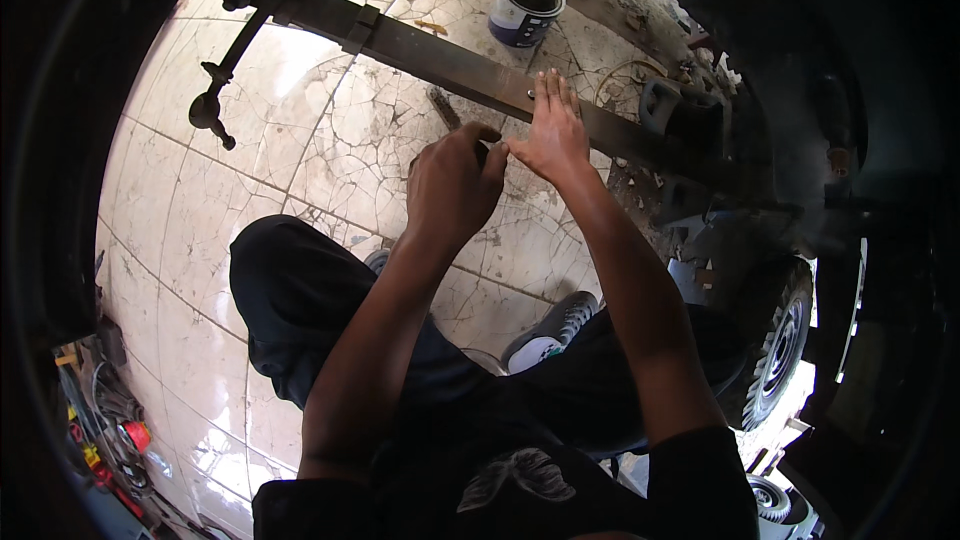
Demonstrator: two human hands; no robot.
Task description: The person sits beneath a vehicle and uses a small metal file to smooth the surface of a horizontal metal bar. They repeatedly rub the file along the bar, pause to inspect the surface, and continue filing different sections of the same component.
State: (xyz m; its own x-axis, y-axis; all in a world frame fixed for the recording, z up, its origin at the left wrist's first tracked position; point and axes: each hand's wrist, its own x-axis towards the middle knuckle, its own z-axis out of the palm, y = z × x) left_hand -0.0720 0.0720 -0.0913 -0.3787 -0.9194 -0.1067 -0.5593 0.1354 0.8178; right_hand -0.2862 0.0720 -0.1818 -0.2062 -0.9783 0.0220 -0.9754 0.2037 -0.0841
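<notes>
Pale tiled floor (190, 240), webbed with cracks, spreads beneath me, a jumble of red, yellow and dark gear (135, 434) heaped by its near left corner, probably to leave the middle free. One grey shoe (545, 330) is planted ahead of my lap, I'd say for balance. Beyond it my left hand (450, 185) is curled, fingers bent toward the thumb; what they pinch, if anything, I cannot tell. Just past its knuckles shows a dark ridged strip (442, 108), and whether I hold it is hidden. My right hand (555, 135) reaches farther, fingers straight and nearly together, laid across the dark metal beam (440, 61), likely for steadiness. That beam slants over the floor from far left toward the right edge, with a ball-jointed rod (240, 45) near its left end. Beyond it, a paint can (520, 28) stands upright near the floor's far edge, perhaps to be out of my arms' way.
</notes>
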